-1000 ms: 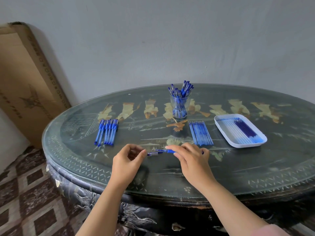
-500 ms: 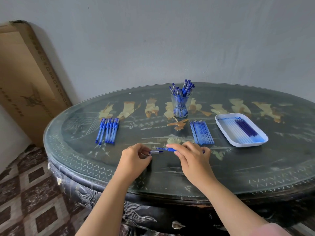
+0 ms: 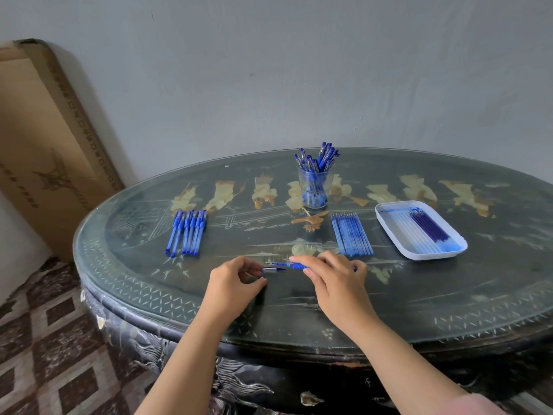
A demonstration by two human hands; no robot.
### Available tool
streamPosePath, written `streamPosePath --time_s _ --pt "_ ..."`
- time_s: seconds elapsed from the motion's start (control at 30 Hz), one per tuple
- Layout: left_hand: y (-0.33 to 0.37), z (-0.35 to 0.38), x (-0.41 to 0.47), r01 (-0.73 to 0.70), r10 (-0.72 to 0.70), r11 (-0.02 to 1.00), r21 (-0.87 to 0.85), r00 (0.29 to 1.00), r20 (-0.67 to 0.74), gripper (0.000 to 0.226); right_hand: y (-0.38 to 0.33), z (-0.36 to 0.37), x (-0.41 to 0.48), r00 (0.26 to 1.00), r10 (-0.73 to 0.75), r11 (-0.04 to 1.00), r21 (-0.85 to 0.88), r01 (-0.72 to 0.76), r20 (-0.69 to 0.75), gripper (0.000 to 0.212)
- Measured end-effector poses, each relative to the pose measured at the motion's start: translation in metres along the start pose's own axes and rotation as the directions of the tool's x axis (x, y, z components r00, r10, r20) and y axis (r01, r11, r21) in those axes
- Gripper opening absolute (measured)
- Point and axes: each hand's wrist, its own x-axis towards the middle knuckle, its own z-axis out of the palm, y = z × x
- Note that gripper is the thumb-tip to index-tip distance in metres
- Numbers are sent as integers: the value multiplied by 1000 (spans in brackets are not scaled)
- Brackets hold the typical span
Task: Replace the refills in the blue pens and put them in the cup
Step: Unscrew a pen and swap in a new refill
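Note:
My right hand grips a blue pen low over the table, its tip pointing left. My left hand pinches a small pen cap just left of that tip, a short gap between them. A clear cup holding several blue pens stands at the back middle. A row of several blue pens lies at the left. A row of blue refills lies right of centre.
A white tray with several refills sits at the right. The oval glass-topped table has its front edge just below my wrists. A cardboard box leans on the wall at the left. Patterned floor lies beside it.
My left hand has drawn slightly left with the cap, opening a small gap from the pen tip. My right hand keeps hold of the pen in about the same place.

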Motion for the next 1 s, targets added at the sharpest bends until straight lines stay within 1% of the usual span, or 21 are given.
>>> streamPosePath --time_s 0.07,0.17,0.27,0.33,0.37,0.4,0.43,0.47,0.5,0.53,0.6,0.77,0.87,0.97,1.0 --pt "-2 0 0 0 0 1000 -1 1000 -9 19 0 0 1 1000 -2 1000 4 2 -4 47" --pt "-6 1 -3 -18 18 1000 5 999 -32 19 0 2 0 999 -8 1000 13 8 -47 44" --pt "-8 2 -8 -66 65 998 -6 993 -103 24 -1 -1 0 995 17 999 32 -14 -101 35" --pt "-7 1 -10 -93 81 993 -68 982 -170 24 -7 -7 2 992 53 997 69 -45 -118 31" --pt "-5 -1 -12 -97 73 986 -132 982 -177 23 -13 -10 3 990 72 993 98 -61 -118 30" --pt "-1 -3 -15 -85 52 969 -234 988 -146 21 -21 -13 4 990 86 987 145 -70 -112 28" --pt "6 -4 -16 -51 26 930 -363 997 -74 21 -30 -17 6 990 103 970 228 -80 -91 27" --pt "13 -5 -19 6 4 880 -475 1000 19 23 -40 -20 9 990 133 931 348 -110 -43 26" --pt "19 -5 -20 52 0 837 -544 995 95 26 -48 -22 13 985 170 868 470 -159 21 24" --pt "23 -3 -20 71 10 823 -564 990 139 28 -56 -25 16 975 206 804 554 -217 83 25" --pt "27 0 -20 65 31 829 -555 986 163 25 -67 -30 20 955 249 730 618 -294 160 27" --pt "31 -4 -22 83 12 791 -606 988 151 17 -76 -43 26 928 296 644 670 -370 228 23" --pt "29 -10 -22 29 50 818 -574 991 122 13 -79 -50 31 916 311 578 715 -394 253 22" --pt "29 -15 -23 -25 98 870 -492 988 122 14 -84 -57 37 904 311 483 770 -416 293 12" --pt "30 -16 -24 -41 109 889 -457 986 124 14 -85 -60 38 905 316 486 770 -412 285 12"
